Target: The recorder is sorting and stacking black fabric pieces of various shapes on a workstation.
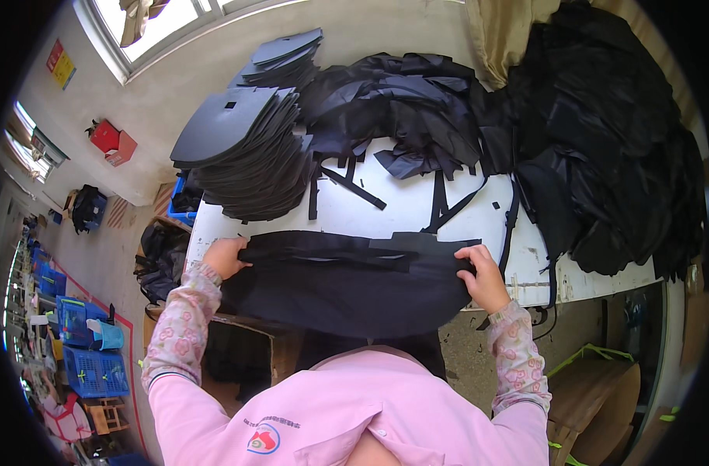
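Note:
A wide black fabric panel stretches between my two hands at the front edge of the white table. My left hand grips its upper left corner, fingers closed on the cloth. At the opposite corner my right hand pinches the fabric between thumb and fingers. The panel's lower edge curves and hangs past the table edge; a folded strip with a slit runs along its top. Behind it, several black straps lie on the white table.
Stacked grey-black foam sheets stand at the back left. Black fabric pieces are heaped at the back middle, and a taller black pile rises at the right. Below the table are a cardboard box and, further left, blue crates.

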Tool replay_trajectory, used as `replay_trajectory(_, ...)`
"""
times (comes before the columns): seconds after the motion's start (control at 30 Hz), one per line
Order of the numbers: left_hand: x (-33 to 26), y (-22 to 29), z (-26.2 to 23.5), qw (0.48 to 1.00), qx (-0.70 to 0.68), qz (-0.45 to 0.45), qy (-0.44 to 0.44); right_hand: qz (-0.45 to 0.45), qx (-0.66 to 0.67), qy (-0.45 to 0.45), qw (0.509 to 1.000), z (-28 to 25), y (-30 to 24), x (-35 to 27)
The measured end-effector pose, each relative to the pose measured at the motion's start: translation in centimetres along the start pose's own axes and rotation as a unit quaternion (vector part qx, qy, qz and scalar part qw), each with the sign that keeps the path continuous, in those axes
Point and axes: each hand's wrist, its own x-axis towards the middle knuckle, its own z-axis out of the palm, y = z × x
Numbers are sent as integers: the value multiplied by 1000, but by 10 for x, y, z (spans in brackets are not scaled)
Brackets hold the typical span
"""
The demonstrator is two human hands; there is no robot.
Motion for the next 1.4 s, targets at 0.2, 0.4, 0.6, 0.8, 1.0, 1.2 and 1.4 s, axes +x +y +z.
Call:
replay_trajectory(0.2,32,21,28,997,26,-2,74,24,-101,29,994,9,8,9)
replay_trajectory(0.4,42,24,24,995,-17,31,93,-151,-284,23,947,32,-26,14)
replay_trajectory(0.6,39,0,-3,974,-212,63,51,-147,-269,-228,924,76,-12,4)
replay_trajectory(0.8,25,-6,-37,885,-453,24,-103,-113,-265,-284,915,72,-4,3)
replay_trajectory(1.0,25,-22,-14,994,-74,-32,-80,-118,-263,-304,908,68,-8,7)
replay_trajectory(1.2,30,-28,-27,991,-132,-11,-29,-102,-203,-362,904,53,-14,22)
replay_trajectory(1.4,18,75,-107,980,-176,92,-5,-83,24,-278,957,-2,-57,78)
